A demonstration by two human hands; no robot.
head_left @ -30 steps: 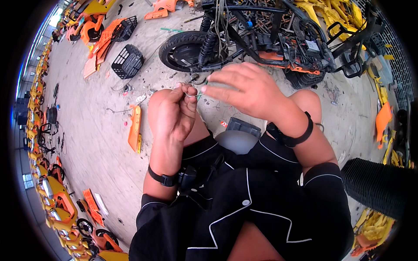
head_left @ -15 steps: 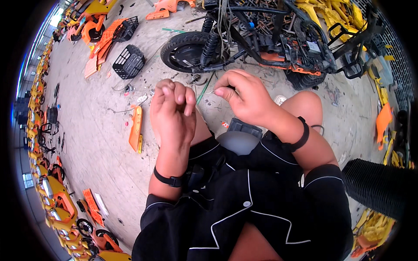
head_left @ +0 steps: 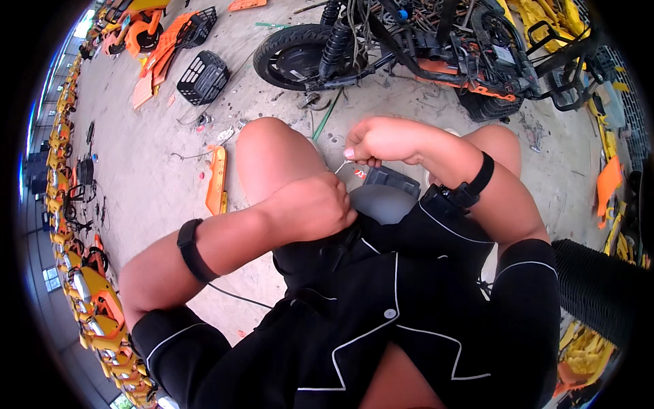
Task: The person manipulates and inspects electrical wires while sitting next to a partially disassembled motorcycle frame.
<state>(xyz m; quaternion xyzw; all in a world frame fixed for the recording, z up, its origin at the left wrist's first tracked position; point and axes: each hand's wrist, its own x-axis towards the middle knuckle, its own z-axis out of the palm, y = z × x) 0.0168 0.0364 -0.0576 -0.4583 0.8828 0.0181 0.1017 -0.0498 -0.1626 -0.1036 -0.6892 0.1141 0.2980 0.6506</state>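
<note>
Head view — thin, pale strand.

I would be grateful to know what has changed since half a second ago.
The left hand has swung down and rightward, closing into a fist below the right hand, which still pinches a thin pale strand. The wheel and orange part stayed put.

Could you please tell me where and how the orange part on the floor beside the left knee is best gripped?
Probably across the middle of the orange part, fingers and thumb on its two long edges, coming from above and the left: it is long and narrow, with the left leg on its right and the left forearm crowding its near end in this view.
</note>
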